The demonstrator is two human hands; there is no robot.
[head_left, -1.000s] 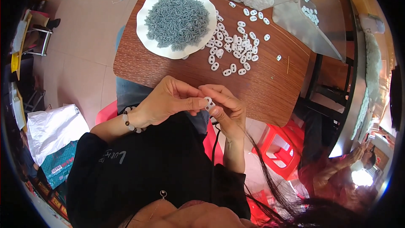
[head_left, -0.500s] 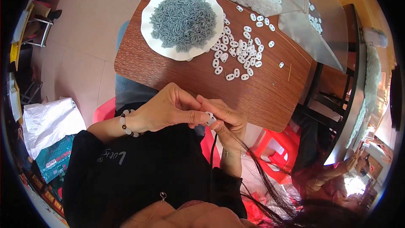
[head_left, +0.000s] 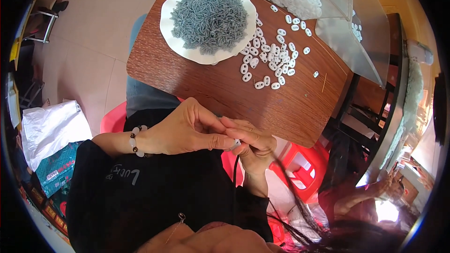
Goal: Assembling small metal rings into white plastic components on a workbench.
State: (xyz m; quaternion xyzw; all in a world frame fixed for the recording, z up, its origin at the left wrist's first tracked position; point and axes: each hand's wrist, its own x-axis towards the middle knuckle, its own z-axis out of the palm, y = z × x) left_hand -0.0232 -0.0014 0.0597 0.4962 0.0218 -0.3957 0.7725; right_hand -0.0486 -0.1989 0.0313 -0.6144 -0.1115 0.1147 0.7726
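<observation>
In front of my chest, over the table's near edge, my two hands meet around a small white oval piece with two holes (head_left: 236, 144). My left hand (head_left: 180, 129), with a beaded bracelet at the wrist, reaches in from the left; its thumb presses on the piece and its other fingers curl beyond it. From the other side, my right hand (head_left: 255, 143) pinches the same piece between thumb and fingers. Much of the piece is covered by fingertips. More white two-holed pieces (head_left: 276, 56) lie scattered on the table (head_left: 197, 84). Beside them a scalloped white plate (head_left: 168, 33) bears a heap of small grey cylindrical pieces (head_left: 208, 16).
A clear bin (head_left: 335, 0) of many white pieces stands at the table's far right. A red plastic stool (head_left: 311, 171) is below the right edge. At left, a white bag (head_left: 56, 131) lies on the floor. Dark hair strands hang near my right forearm.
The view has shifted slightly, moving the table items a little right. My hands stay together on the white piece, which has turned and shows less between the fingertips.
</observation>
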